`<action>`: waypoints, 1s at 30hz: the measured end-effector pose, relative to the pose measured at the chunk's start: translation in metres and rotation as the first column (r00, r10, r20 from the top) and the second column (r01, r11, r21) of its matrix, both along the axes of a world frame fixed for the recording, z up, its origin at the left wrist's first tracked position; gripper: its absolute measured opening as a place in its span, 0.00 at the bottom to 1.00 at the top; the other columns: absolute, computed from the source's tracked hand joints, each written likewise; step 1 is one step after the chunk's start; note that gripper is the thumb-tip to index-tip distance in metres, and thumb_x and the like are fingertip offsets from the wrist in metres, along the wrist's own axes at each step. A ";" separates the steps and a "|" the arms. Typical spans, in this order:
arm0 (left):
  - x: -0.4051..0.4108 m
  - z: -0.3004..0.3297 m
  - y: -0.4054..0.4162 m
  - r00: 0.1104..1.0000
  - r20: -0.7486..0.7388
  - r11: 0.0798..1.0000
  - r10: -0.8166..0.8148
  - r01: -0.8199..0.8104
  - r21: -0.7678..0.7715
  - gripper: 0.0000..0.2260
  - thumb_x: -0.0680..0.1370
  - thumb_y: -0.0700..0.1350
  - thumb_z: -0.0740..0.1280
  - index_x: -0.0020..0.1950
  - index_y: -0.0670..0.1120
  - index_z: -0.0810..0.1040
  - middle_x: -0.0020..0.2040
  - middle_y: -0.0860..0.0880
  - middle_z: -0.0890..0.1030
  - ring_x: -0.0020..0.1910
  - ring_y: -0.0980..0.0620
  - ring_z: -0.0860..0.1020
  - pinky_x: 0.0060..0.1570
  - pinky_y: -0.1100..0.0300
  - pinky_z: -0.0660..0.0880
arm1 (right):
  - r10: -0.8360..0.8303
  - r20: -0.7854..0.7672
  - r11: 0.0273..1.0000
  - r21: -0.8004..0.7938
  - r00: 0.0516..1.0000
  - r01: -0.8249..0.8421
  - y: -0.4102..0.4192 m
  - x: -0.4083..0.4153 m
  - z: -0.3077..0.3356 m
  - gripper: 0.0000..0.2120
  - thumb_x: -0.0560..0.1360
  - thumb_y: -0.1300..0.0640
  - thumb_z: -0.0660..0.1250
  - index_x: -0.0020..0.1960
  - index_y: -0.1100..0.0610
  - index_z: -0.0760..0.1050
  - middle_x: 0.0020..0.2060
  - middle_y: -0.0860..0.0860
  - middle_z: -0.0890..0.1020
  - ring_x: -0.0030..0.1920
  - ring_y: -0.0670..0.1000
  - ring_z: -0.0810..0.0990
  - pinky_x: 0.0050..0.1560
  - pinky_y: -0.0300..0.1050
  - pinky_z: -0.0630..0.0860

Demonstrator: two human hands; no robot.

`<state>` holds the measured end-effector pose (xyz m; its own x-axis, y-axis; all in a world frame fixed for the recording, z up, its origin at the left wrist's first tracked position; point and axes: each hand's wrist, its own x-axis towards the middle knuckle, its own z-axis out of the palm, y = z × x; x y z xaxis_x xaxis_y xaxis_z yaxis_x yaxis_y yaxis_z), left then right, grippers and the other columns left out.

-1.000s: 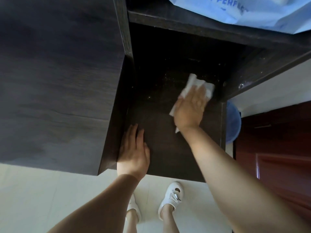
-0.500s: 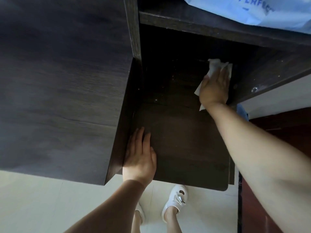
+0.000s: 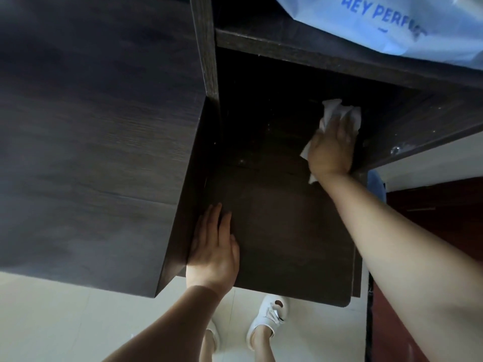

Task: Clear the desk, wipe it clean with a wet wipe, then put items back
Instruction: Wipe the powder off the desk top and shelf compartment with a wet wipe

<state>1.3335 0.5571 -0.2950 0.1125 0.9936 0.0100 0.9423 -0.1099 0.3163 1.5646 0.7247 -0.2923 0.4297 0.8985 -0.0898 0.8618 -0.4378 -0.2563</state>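
Note:
A dark wooden desk has a high top (image 3: 91, 152) on the left and a lower shelf (image 3: 282, 231) in the middle. My right hand (image 3: 330, 147) presses a white wet wipe (image 3: 339, 111) flat on the shelf's far right corner, under an upper board. The wipe sticks out past my fingertips and beside my wrist. My left hand (image 3: 213, 246) lies flat, fingers together, on the shelf's near left edge against the side of the high top. It holds nothing.
A light blue bag (image 3: 392, 24) with printed letters lies on the upper board (image 3: 313, 58) at the top right. Dust specks dot the shelf's back. A blue round object (image 3: 376, 184) and a red-brown door (image 3: 431, 231) stand on the right. My white shoes (image 3: 269, 314) are on the pale floor.
My right hand has slid the wipe from the shelf's middle right toward the far right corner, then slightly back. My left hand has stayed flat in place.

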 end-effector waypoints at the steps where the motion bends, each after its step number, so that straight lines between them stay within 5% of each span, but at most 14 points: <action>1: 0.000 0.001 0.000 1.000 -0.007 1.000 0.002 -0.002 -0.004 0.19 0.76 0.46 0.52 0.65 0.42 0.65 0.66 0.40 0.73 0.67 0.46 0.62 0.68 0.51 0.60 | -0.034 0.016 0.999 -0.013 0.999 0.035 0.007 -0.015 -0.001 0.27 0.80 0.54 0.50 0.75 0.63 0.48 0.75 0.62 0.50 0.76 0.58 0.47 0.75 0.55 0.44; 4: 0.001 0.001 0.000 1.000 0.003 1.000 0.011 -0.011 -0.004 0.19 0.76 0.45 0.53 0.65 0.42 0.66 0.66 0.40 0.73 0.67 0.46 0.62 0.68 0.53 0.58 | 0.330 -0.058 0.944 0.025 0.942 -0.329 0.021 -0.071 0.001 0.27 0.80 0.56 0.52 0.75 0.62 0.48 0.75 0.61 0.52 0.76 0.58 0.49 0.75 0.52 0.44; 7: 0.001 0.001 0.001 1.000 0.010 1.000 0.006 -0.006 0.004 0.18 0.76 0.45 0.53 0.64 0.41 0.67 0.65 0.39 0.73 0.67 0.46 0.62 0.67 0.53 0.54 | 0.766 -0.066 0.643 0.076 0.640 -0.762 0.029 -0.079 0.004 0.25 0.78 0.56 0.54 0.74 0.58 0.56 0.74 0.58 0.59 0.74 0.57 0.56 0.73 0.50 0.50; 9: 0.001 0.001 0.001 1.000 0.014 1.000 0.009 -0.009 0.003 0.18 0.76 0.45 0.53 0.64 0.41 0.67 0.65 0.39 0.73 0.67 0.46 0.62 0.67 0.53 0.55 | 0.715 -0.001 0.689 0.163 0.699 -0.706 0.034 -0.050 0.001 0.24 0.76 0.56 0.52 0.72 0.58 0.63 0.72 0.57 0.65 0.73 0.58 0.61 0.73 0.52 0.55; 12: 0.000 -0.001 0.001 1.000 0.023 1.000 0.011 -0.011 -0.019 0.18 0.76 0.45 0.53 0.65 0.42 0.66 0.66 0.40 0.73 0.67 0.46 0.62 0.67 0.53 0.55 | 0.343 0.008 0.930 0.142 0.939 -0.340 0.021 -0.006 -0.001 0.25 0.76 0.56 0.51 0.73 0.55 0.61 0.73 0.55 0.63 0.74 0.56 0.59 0.74 0.54 0.53; 15: 0.000 0.000 0.000 1.000 0.029 1.000 0.002 -0.001 -0.028 0.18 0.76 0.45 0.53 0.65 0.41 0.66 0.66 0.40 0.73 0.68 0.46 0.62 0.68 0.53 0.56 | 0.138 0.058 0.984 0.101 0.989 -0.144 0.012 -0.039 -0.003 0.25 0.78 0.56 0.52 0.75 0.57 0.54 0.75 0.57 0.57 0.76 0.56 0.52 0.75 0.53 0.47; 17: 0.000 0.000 0.001 0.999 0.041 1.000 0.005 -0.004 -0.022 0.18 0.75 0.44 0.53 0.64 0.41 0.67 0.66 0.40 0.73 0.68 0.46 0.63 0.70 0.54 0.53 | 0.388 0.013 0.915 0.113 0.921 -0.387 0.019 -0.075 -0.003 0.27 0.77 0.56 0.53 0.74 0.60 0.55 0.74 0.60 0.58 0.75 0.58 0.54 0.75 0.53 0.48; 19: 0.001 0.000 0.000 0.999 0.036 1.000 0.014 -0.014 -0.014 0.18 0.75 0.45 0.53 0.64 0.42 0.66 0.66 0.41 0.73 0.67 0.47 0.63 0.70 0.55 0.54 | 0.702 0.007 0.706 0.130 0.712 -0.696 0.034 -0.093 -0.003 0.25 0.77 0.55 0.54 0.72 0.64 0.60 0.72 0.63 0.63 0.73 0.62 0.60 0.73 0.55 0.53; 21: 0.001 -0.001 0.000 1.000 0.022 1.000 0.017 -0.017 0.000 0.18 0.76 0.45 0.53 0.65 0.43 0.66 0.66 0.41 0.73 0.68 0.47 0.63 0.70 0.54 0.57 | 0.754 -0.024 0.656 0.063 0.656 -0.752 0.058 -0.092 0.001 0.24 0.79 0.56 0.54 0.73 0.64 0.57 0.73 0.61 0.60 0.74 0.60 0.57 0.74 0.52 0.49; 23: 0.001 -0.001 0.000 1.000 0.006 1.000 0.009 -0.009 0.008 0.19 0.76 0.45 0.53 0.65 0.42 0.66 0.66 0.41 0.73 0.68 0.47 0.63 0.67 0.49 0.61 | 0.686 -0.028 0.727 0.000 0.727 -0.686 0.070 -0.086 -0.003 0.24 0.80 0.56 0.52 0.74 0.60 0.53 0.75 0.58 0.55 0.76 0.57 0.52 0.75 0.50 0.46; 25: 0.001 0.000 0.000 1.000 0.022 1.000 0.003 -0.003 0.018 0.19 0.75 0.45 0.54 0.65 0.41 0.67 0.66 0.41 0.73 0.67 0.47 0.63 0.67 0.51 0.62 | 0.717 0.049 0.695 0.031 0.695 -0.719 0.046 -0.094 -0.002 0.24 0.79 0.56 0.54 0.71 0.65 0.60 0.72 0.63 0.63 0.73 0.62 0.60 0.73 0.59 0.57; 27: 0.002 0.000 0.000 0.999 0.048 1.000 0.009 -0.010 0.027 0.19 0.75 0.44 0.54 0.64 0.41 0.67 0.65 0.40 0.74 0.67 0.46 0.63 0.67 0.53 0.60 | 0.818 0.110 0.556 0.101 0.565 -0.825 0.000 -0.102 -0.005 0.23 0.75 0.56 0.57 0.64 0.71 0.69 0.63 0.68 0.73 0.65 0.66 0.71 0.65 0.66 0.67; 30: 0.001 -0.001 0.000 0.999 0.041 1.000 0.009 -0.010 0.021 0.19 0.75 0.45 0.54 0.64 0.41 0.67 0.65 0.39 0.74 0.67 0.46 0.63 0.67 0.54 0.57 | 0.944 0.019 0.326 0.069 0.328 -0.943 -0.054 -0.092 -0.002 0.24 0.76 0.53 0.55 0.69 0.64 0.65 0.68 0.62 0.69 0.70 0.59 0.66 0.73 0.54 0.55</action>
<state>1.3344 0.5569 -0.2958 0.1025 0.9941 0.0360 0.9295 -0.1086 0.3525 1.4726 0.6711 -0.2946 -0.7114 0.7025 -0.0196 0.6805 0.6815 -0.2692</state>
